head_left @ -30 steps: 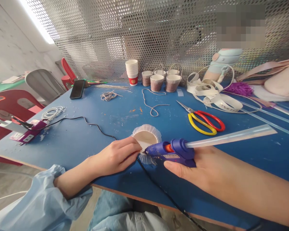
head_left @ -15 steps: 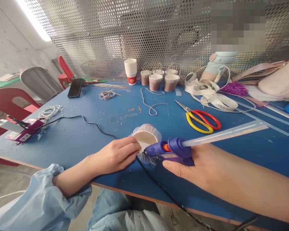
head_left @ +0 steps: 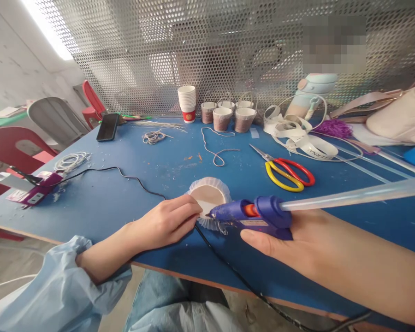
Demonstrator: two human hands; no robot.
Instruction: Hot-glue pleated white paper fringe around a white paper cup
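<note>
A round, pale cup-like piece (head_left: 209, 193) with a translucent white frill around its rim sits close to the table's front edge. My left hand (head_left: 174, 220) pinches the near left side of that rim, its fingertips partly hidden. In my right hand (head_left: 280, 240) is a blue glue gun (head_left: 263, 216), the wrapped fingers mostly out of sight behind it. Its dark nozzle points left, at the rim beside my left fingertips; whether it touches cannot be told. A long clear glue stick (head_left: 352, 196) juts from the gun's back. Fine glue strings hang near the nozzle.
Yellow-and-red scissors (head_left: 287, 173) lie right of centre. Behind stand stacked paper cups (head_left: 186, 99) and several small wrapped cups with handles (head_left: 223, 119). Ribbon (head_left: 304, 138) is piled at right. A black cord (head_left: 224, 265) crosses the front edge; a power strip (head_left: 34, 189) lies left.
The glue gun has drawn slightly right with my right hand, and its glue stick swung nearer the camera. The frilled piece has tilted a little. My left hand keeps its place.
</note>
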